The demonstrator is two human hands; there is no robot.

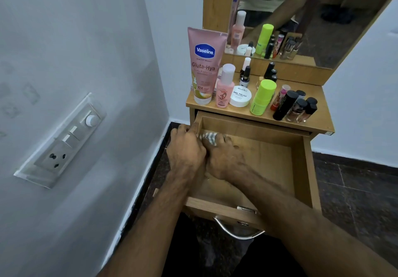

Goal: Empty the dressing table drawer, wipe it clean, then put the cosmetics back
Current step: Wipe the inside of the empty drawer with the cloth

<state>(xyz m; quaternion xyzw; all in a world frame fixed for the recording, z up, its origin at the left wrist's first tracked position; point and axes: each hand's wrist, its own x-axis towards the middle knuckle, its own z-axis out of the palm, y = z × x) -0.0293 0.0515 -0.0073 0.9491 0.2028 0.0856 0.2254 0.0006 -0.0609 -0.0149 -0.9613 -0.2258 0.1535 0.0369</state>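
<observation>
The open light-wood drawer (pixel 299 169) is pulled well out from under the bench (pixel 318 121) and holds no cosmetics; only a grey-and-white striped cloth (pixel 208 137) lies in its far left corner. The right hand (pixel 226 160) presses down on the near part of that cloth, fingers curled over it and grasping it. The left hand (pixel 186 147) sits touching the right, at the drawer's left wall, its fingers folded in toward the cloth; whether it grips the cloth or the wall edge I cannot tell.

The cosmetics stand on the bench top beyond the drawer: a tall pink Vaseline tube (pixel 203 65) at the far left, a small pink bottle (pixel 225 87) and a white round nail-polish-remover tub (pixel 240 95) beside it, a lime-green capped stick (pixel 263 96), and a cluster of dark-capped glass bottles (pixel 298 107) toward the right edge.

This looks like the wiping step, with the return of the cosmetics not yet begun. The risks, as I judge them: a hard push into the corner could shove the drawer inward and pinch the left hand's fingers against the frame; a jolt through the bench could topple the upright tube or roll the glass bottles off the right edge; and the right half of the drawer floor could go unwiped.
</observation>
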